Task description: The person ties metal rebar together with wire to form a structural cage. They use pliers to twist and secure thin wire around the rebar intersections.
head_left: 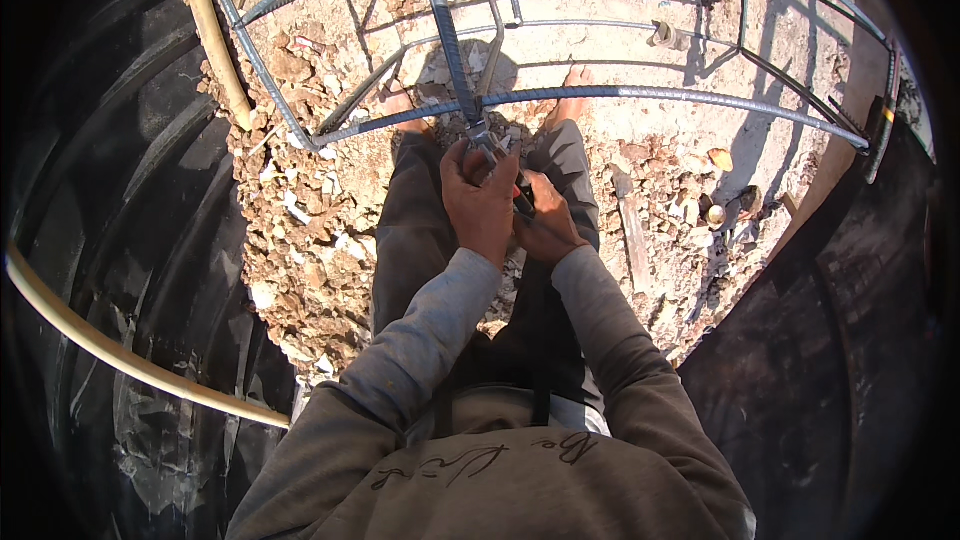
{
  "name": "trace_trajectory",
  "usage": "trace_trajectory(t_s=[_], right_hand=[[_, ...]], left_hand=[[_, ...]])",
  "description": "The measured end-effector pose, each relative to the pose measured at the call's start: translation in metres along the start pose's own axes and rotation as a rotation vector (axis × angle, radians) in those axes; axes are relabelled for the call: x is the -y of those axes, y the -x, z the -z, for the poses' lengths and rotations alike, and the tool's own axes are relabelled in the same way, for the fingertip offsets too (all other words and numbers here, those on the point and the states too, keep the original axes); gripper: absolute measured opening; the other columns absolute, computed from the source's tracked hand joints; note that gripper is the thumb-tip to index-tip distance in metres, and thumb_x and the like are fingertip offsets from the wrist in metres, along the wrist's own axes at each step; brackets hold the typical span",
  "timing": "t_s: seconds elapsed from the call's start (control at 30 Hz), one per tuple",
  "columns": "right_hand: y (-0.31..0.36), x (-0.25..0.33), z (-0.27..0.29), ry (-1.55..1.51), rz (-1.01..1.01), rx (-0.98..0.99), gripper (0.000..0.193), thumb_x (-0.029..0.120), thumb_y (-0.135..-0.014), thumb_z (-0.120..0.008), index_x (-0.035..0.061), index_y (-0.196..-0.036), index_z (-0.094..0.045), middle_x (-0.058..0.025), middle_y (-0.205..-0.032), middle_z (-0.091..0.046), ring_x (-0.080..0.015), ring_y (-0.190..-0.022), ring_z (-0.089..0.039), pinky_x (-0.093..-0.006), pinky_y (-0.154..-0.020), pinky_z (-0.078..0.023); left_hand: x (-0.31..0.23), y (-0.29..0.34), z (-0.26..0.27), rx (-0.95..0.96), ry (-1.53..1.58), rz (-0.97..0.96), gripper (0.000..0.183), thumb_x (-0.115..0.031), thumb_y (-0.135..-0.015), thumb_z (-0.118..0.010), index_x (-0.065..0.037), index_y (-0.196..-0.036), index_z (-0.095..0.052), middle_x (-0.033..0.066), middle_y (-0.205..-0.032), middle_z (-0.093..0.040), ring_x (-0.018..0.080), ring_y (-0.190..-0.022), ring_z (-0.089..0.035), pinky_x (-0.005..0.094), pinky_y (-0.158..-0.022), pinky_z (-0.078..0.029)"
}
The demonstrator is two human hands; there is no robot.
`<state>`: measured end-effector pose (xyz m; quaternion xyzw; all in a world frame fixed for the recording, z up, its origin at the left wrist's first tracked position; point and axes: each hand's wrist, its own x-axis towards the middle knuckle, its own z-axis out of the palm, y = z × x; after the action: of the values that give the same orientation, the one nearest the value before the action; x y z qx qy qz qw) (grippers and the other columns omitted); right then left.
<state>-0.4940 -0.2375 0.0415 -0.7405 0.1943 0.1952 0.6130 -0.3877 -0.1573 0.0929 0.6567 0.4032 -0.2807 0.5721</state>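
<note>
Over pale, rubble-strewn ground (290,270), between its left and right edges, with black sheeting (150,240) along both: close to the near side of a steel cage (242,34), just below the crossing of a straight ridged rod (442,25) and a curved ridged bar (650,93). With the left hand (480,202), fingers curled in around a small grey metal piece (487,143) at the foot of the rod, apparently a pinch rather than a full fist. With the right hand (547,218) close beside, wrapped around a dark tool (523,202) with a touch of red, mostly hidden by knuckles. Cannot tell the exact kind of tool, nor the full outline of the metal piece. Between the two bare feet (572,100), in front of the knees, with both forearms low and near together. As a judgement, expect rod and bar to be stiff, hard and hardly fragile, heavy as a joined frame, rough enough at the ribs for a sure hold, perhaps hot in such strong sun. Best to steady the rod just above the crossing, fingertips clear of any pinch between metals. Expect the tool to be light and rigid; best to grasp well back from the working end, with a dry palm against slipping.
</note>
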Motion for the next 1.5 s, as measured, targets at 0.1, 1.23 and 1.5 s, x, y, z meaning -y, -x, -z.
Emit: trace_trajectory(t_s=[0.1,1.23,1.5], right_hand=[[-0.007,-0.013,-0.003,-0.063,0.029,-0.004,0.038,0.011,-0.078,-0.067,0.0028,-0.113,-0.054,-0.0203,-0.102,-0.059,-0.0413,-0.097,-0.059,-0.0451,-0.080,-0.049],[0.016,0.009,0.022,-0.225,-0.131,0.174,0.034,0.010,-0.079,-0.069,-0.0015,-0.109,-0.060,-0.0171,-0.107,-0.065,-0.0306,-0.103,-0.064,-0.0358,-0.086,-0.050],[0.002,-0.043,-0.027,-0.627,-0.340,0.026,0.036,0.015,-0.086,-0.064,0.0008,-0.118,-0.056,-0.0175,-0.112,-0.063,-0.0299,-0.106,-0.062,-0.0363,-0.088,-0.049]], left_hand=[[0.007,0.001,-0.013,-0.042,0.022,-0.118,0.066,-0.007,-0.079,-0.075,0.003,-0.131,-0.036,0.0102,-0.106,-0.056,0.0156,-0.085,-0.060,0.0291,-0.070,-0.052],[0.019,-0.003,-0.061,-0.348,-0.046,-0.120,0.024,-0.016,-0.081,-0.072,0.000,-0.087,-0.054,0.0026,-0.074,-0.055,0.0146,-0.066,-0.053,0.0306,-0.065,-0.046],[0.042,-0.016,-0.046,-0.365,-0.137,-0.247,0.023,-0.013,-0.079,-0.073,-0.002,-0.087,-0.054,0.0010,-0.073,-0.056,0.0107,-0.064,-0.051,0.0284,-0.063,-0.045]])
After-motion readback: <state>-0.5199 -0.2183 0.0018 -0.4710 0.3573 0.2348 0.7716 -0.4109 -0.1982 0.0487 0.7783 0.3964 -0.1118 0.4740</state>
